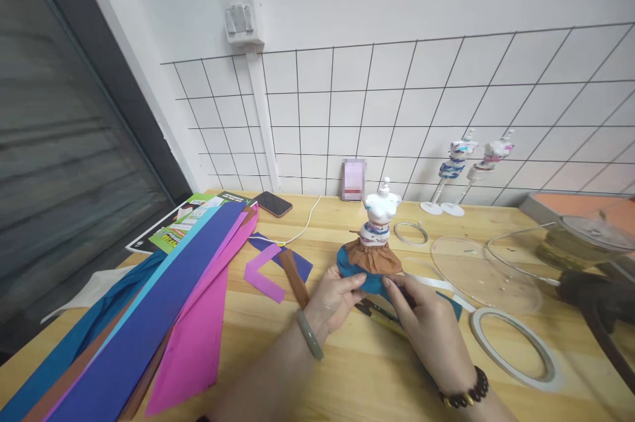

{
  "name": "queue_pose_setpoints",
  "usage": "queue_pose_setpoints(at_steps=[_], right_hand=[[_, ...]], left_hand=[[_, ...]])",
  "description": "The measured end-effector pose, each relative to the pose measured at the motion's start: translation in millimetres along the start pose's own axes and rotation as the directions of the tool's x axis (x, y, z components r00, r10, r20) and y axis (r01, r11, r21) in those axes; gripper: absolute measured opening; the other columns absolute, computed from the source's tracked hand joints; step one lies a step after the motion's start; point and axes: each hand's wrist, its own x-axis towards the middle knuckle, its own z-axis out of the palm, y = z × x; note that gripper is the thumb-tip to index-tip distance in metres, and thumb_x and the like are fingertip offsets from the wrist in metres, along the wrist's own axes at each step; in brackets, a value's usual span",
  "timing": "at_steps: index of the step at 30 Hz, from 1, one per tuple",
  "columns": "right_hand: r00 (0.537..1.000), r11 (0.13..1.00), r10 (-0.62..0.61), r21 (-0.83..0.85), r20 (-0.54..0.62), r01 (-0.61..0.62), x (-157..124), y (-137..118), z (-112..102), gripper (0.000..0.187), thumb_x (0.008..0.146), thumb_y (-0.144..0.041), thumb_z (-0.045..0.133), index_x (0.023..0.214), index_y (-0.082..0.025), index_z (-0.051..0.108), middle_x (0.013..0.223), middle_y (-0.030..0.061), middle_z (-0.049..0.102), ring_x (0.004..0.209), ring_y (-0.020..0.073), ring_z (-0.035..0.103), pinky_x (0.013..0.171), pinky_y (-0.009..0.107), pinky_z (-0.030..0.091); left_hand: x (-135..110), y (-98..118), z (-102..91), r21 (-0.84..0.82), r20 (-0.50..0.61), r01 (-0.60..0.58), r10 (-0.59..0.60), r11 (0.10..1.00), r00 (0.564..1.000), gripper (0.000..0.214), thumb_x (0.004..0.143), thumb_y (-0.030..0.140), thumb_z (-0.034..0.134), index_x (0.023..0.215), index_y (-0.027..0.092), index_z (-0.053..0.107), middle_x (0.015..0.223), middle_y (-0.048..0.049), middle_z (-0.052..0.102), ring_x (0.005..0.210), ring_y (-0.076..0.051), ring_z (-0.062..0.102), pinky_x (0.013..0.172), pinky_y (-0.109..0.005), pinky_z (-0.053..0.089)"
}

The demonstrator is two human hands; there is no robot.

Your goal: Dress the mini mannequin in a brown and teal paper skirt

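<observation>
A small white mannequin (pixel 383 208) stands upright in front of me, its waist wrapped in white and coloured bands. Round it flares a gathered brown ruffle (pixel 373 256), over a blue paper skirt (pixel 349 264). My left hand (pixel 331 298) pinches the blue skirt's lower edge from the left, thumb on top. From the right, my right hand (pixel 430 317) grips the same edge between thumb and fingers. The mannequin's stand is hidden behind the skirt and hands. Beneath the hands, a dark, yellowish slender tool (pixel 380 313) lies partly covered.
Long coloured paper strips (pixel 163 290) cover the left side, beside a purple strip (pixel 262 276) and a phone (pixel 274 204). To the right are a tape roll (pixel 516 350), a clear disc (pixel 483 276) and a glass pot (pixel 580 243). Two mannequins (pixel 452 167) stand behind.
</observation>
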Motion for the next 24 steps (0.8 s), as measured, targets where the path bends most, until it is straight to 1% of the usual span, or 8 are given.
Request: queue_pose_setpoints(at_steps=[6,12,16,19,22,24], right_hand=[[0.999,0.999,0.035,-0.039,-0.030,-0.036,4.0,-2.5,2.2,0.031,0.082,-0.043,0.041,0.083,-0.020,0.062,0.078,0.0052,0.069,0.066,0.0187,0.062,0.059,0.026,0.045],[0.998,0.998,0.035,-0.057,-0.055,-0.038,5.4,-4.0,2.4,0.033,0.080,-0.045,0.042,0.075,-0.019,0.062,0.062,0.0027,0.066,0.050,0.0146,0.056,0.049,0.023,0.040],[0.998,0.997,0.043,-0.066,-0.053,-0.046,4.5,-3.3,2.9,0.030,0.080,-0.044,0.044,0.070,-0.020,0.059,0.058,0.0012,0.062,0.048,0.0133,0.052,0.048,0.023,0.038],[0.998,0.998,0.051,-0.042,-0.034,-0.053,3.9,-4.1,3.6,0.028,0.081,-0.043,0.044,0.069,-0.020,0.057,0.057,0.0005,0.060,0.048,0.0128,0.051,0.049,0.023,0.037],[0.999,0.999,0.039,-0.031,-0.011,-0.039,3.5,-4.4,5.1,0.028,0.081,-0.042,0.043,0.072,-0.020,0.058,0.060,0.0014,0.061,0.050,0.0134,0.051,0.051,0.023,0.038],[1.000,0.999,0.029,-0.033,-0.009,-0.029,3.2,-4.1,6.2,0.029,0.081,-0.042,0.043,0.074,-0.019,0.059,0.060,0.0018,0.062,0.050,0.0140,0.052,0.051,0.024,0.038]], left_hand=[[0.1,-1.1,0.3,-0.015,0.000,-0.018,0.018,1.000,1.000,0.038,0.060,0.009,0.069,0.097,0.015,0.059,0.095,-0.0078,0.064,0.091,-0.020,0.058,0.086,-0.036,0.039],[0.3,-1.0,0.5,-0.038,0.007,-0.008,0.008,0.999,1.000,0.037,0.062,0.007,0.067,0.097,0.015,0.059,0.095,-0.0079,0.064,0.090,-0.019,0.058,0.086,-0.034,0.039],[0.0,-0.8,1.7,-0.053,0.004,-0.012,0.013,0.998,1.000,0.041,0.062,0.006,0.066,0.101,0.017,0.057,0.097,-0.0073,0.063,0.092,-0.019,0.057,0.085,-0.033,0.039],[-0.5,-1.2,3.6,-0.056,0.001,-0.031,0.031,0.998,1.000,0.043,0.063,0.006,0.065,0.104,0.018,0.056,0.099,-0.0072,0.062,0.093,-0.019,0.056,0.085,-0.034,0.039],[-1.7,-2.7,6.2,-0.042,-0.003,-0.053,0.052,0.998,0.999,0.040,0.063,0.007,0.066,0.101,0.017,0.058,0.100,-0.0077,0.062,0.094,-0.019,0.056,0.087,-0.034,0.038],[-3.1,-4.3,8.5,-0.017,0.014,-0.049,0.049,0.999,0.999,0.036,0.063,0.009,0.067,0.098,0.015,0.060,0.102,-0.0092,0.061,0.095,-0.021,0.055,0.087,-0.035,0.038]])
